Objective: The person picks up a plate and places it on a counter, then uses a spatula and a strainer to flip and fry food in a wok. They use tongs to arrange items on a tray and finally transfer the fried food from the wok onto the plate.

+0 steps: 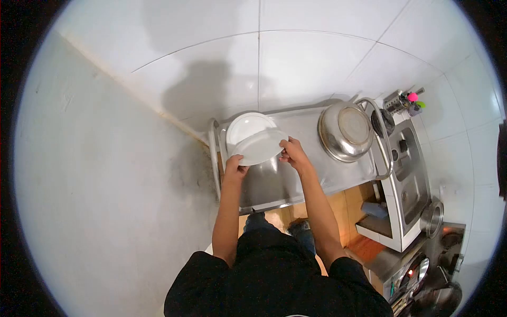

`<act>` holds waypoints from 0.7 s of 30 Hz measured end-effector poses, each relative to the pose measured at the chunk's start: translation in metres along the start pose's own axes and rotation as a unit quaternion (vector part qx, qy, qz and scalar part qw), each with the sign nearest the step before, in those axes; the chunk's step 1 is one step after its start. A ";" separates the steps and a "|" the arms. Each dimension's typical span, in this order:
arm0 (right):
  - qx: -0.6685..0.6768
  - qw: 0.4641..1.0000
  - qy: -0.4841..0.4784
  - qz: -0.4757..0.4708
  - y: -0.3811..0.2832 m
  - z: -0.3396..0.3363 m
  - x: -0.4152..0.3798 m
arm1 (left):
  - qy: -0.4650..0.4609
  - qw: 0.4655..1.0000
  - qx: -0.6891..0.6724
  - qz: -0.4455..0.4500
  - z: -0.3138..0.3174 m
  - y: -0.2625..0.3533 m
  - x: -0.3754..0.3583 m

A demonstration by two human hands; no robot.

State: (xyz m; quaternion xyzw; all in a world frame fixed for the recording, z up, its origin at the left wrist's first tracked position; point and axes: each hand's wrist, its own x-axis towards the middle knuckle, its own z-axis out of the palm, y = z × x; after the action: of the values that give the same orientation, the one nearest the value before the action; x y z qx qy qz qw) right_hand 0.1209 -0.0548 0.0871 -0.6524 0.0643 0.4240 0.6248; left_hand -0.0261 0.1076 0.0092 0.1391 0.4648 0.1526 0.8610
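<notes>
A white oval plate [260, 148] is held by its two ends above the left part of a steel trolley top [301, 177]. My left hand [235, 166] grips its left end, fingers closed on the rim. At the right end, my right hand [291, 151] pinches the rim. Behind and partly under the held plate, another white plate [248, 124] lies on the trolley near the wall; its front part is hidden.
An upturned steel basin [346, 132] sits on the trolley's right side. Metal rails [215, 153] rise at the trolley ends. To the right are a steel sink [413, 185], a utensil holder [394, 102], a steel pot [433, 218] and a dark pan [437, 301].
</notes>
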 end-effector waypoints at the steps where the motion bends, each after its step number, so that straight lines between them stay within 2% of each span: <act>1: 0.014 1.000 -0.012 -0.004 0.001 0.000 0.002 | -0.001 1.000 0.005 -0.003 0.000 -0.001 -0.001; 3: 0.032 0.999 -0.020 -0.009 -0.001 0.002 0.005 | 0.038 0.999 0.030 -0.009 0.003 0.003 0.001; 7: 0.012 1.000 -0.016 0.008 -0.005 0.001 0.003 | 0.030 0.999 0.040 0.003 0.000 0.003 0.009; 10: 0.023 0.999 -0.035 0.017 -0.006 -0.001 -0.002 | 0.027 0.999 -0.043 -0.012 0.004 0.006 0.015; 12: 0.033 0.999 -0.037 0.015 -0.004 -0.007 -0.001 | 0.034 0.999 -0.010 -0.001 0.003 0.002 0.013; 13: 0.032 0.997 -0.050 0.043 0.002 -0.011 0.003 | 0.044 0.999 0.021 0.009 0.000 0.001 0.012; 14: 0.028 0.995 -0.063 0.070 0.008 -0.018 0.006 | 0.040 0.999 0.024 0.006 -0.001 0.001 0.014; 16: 0.011 0.996 -0.054 0.066 0.011 -0.017 -0.004 | -0.030 0.999 0.007 0.042 -0.008 -0.003 0.015; 21: 0.029 0.994 -0.083 0.062 0.021 -0.019 -0.015 | 0.000 0.999 0.028 0.041 0.003 -0.005 0.007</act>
State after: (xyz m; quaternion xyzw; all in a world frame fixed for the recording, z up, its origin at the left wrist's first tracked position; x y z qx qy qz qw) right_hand 0.1073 -0.0825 0.0779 -0.5909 0.0647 0.5129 0.6194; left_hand -0.0194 0.1051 0.0035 0.1824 0.4632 0.1744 0.8496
